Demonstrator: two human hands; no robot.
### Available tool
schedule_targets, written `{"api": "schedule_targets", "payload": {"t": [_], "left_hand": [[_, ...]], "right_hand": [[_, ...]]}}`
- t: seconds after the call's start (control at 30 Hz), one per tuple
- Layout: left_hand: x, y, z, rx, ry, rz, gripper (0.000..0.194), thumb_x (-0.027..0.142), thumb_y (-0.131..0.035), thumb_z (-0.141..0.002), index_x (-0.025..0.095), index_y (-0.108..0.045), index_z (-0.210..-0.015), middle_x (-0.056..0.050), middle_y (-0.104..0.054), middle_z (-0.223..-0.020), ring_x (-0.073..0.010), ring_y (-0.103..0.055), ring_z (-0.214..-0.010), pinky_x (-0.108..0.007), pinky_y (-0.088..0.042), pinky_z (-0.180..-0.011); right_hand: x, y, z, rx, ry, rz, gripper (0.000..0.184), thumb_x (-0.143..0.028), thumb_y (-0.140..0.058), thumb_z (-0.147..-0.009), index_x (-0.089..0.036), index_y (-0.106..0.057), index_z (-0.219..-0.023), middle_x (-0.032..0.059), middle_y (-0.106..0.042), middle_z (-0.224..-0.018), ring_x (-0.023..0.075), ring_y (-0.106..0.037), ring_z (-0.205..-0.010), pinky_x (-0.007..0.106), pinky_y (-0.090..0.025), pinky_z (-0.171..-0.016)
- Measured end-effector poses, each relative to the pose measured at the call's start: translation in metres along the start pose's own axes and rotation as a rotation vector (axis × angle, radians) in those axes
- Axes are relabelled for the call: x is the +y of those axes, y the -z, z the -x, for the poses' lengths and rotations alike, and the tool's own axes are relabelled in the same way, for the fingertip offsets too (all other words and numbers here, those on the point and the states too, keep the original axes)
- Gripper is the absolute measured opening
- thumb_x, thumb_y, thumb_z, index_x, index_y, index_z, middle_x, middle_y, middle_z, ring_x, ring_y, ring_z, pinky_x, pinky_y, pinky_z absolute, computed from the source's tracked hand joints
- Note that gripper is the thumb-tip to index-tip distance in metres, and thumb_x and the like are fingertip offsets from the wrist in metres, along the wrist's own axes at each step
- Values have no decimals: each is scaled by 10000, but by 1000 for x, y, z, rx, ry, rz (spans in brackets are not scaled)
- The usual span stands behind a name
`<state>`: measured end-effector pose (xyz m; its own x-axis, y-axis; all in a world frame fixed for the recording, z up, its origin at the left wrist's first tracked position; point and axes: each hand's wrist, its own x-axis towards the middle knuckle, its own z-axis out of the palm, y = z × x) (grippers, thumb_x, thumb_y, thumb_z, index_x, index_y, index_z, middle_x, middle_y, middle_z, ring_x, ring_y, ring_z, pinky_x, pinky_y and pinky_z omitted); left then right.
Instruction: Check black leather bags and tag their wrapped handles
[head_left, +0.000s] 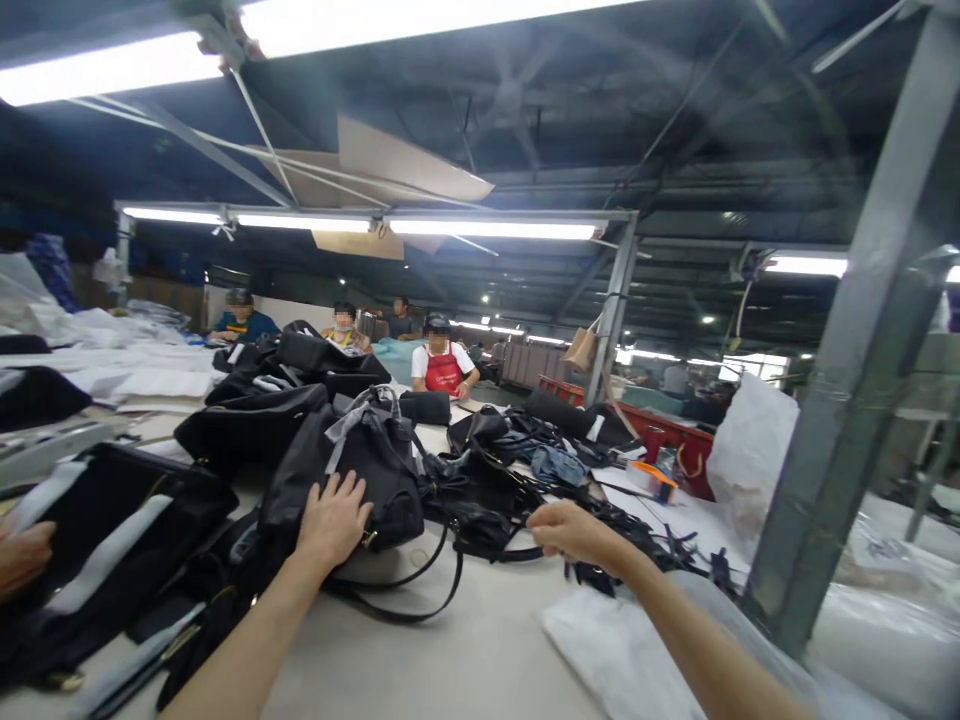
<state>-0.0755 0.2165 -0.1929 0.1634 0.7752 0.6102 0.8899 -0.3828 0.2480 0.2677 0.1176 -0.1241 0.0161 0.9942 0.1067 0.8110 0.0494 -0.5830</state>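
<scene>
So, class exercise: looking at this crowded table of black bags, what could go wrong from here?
The long black strap looping from the black backpack under the left hand could snag if the backpack is lifted. The right hand is beside tangled black straps, which could catch and drag nearby items. The heaped black bags beyond the backpack might also slide into one another if disturbed.

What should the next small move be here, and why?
Probably the right hand should take hold of the black strap beside it: it is nearly at that strap, which seems to run to the black backpack that the left hand already rests on.
</scene>
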Motion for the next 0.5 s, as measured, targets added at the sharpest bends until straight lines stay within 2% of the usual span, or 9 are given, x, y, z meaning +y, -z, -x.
{"api": "schedule_targets", "payload": {"t": [0.1,0.17,0.23,0.37,0.43,0.5], "left_hand": [[-4,-3,1,-2,-12,-59,374,183,-442,-876,140,-671,-1169,-130,-587,-1353,-336,-483,-1296,-543,-316,-1080],[-6,-9,10,39,-23,-92,384,191,-408,-900,168,-664,-1186,-86,-582,-1365,-292,-485,-1302,-505,-313,-1100],[-8,-16,21,126,-39,-137,390,217,-414,-903,172,-651,-1210,-75,-570,-1375,-293,-490,-1298,-512,-321,-1095],[-18,-34,38,312,-33,-213,393,233,-421,-892,164,-672,-1186,-78,-608,-1324,-306,-556,-1231,-517,-400,-1038],[-29,-45,43,388,-24,-261,404,226,-410,-884,175,-674,-1185,-67,-615,-1312,-290,-588,-1198,-498,-451,-1004],[-44,-58,46,449,-28,-322,423,204,-392,-873,193,-668,-1194,-43,-614,-1313,-267,-611,-1174,-477,-505,-962]], "right_hand": [[23,-23,-15,-3,-10,183,131,-147,-577,-685,-166,-705,-665,-6,-634,-538,155,-607,-590,215,-418,-559],[29,-43,-33,13,-1,299,163,-133,-570,-708,-187,-721,-734,24,-707,-695,188,-658,-776,224,-448,-675],[29,-69,-53,34,15,410,237,-129,-547,-750,-211,-732,-873,58,-736,-922,221,-649,-977,252,-452,-802],[18,-124,-91,80,56,588,481,-91,-534,-771,-238,-622,-1220,113,-575,-1354,264,-525,-1241,339,-435,-957],[12,-148,-105,116,67,648,585,-41,-497,-765,-243,-550,-1311,133,-499,-1436,291,-455,-1313,430,-430,-985],[11,-166,-116,152,81,685,635,6,-431,-766,-252,-519,-1340,144,-528,-1409,323,-467,-1298,562,-419,-967]]}}
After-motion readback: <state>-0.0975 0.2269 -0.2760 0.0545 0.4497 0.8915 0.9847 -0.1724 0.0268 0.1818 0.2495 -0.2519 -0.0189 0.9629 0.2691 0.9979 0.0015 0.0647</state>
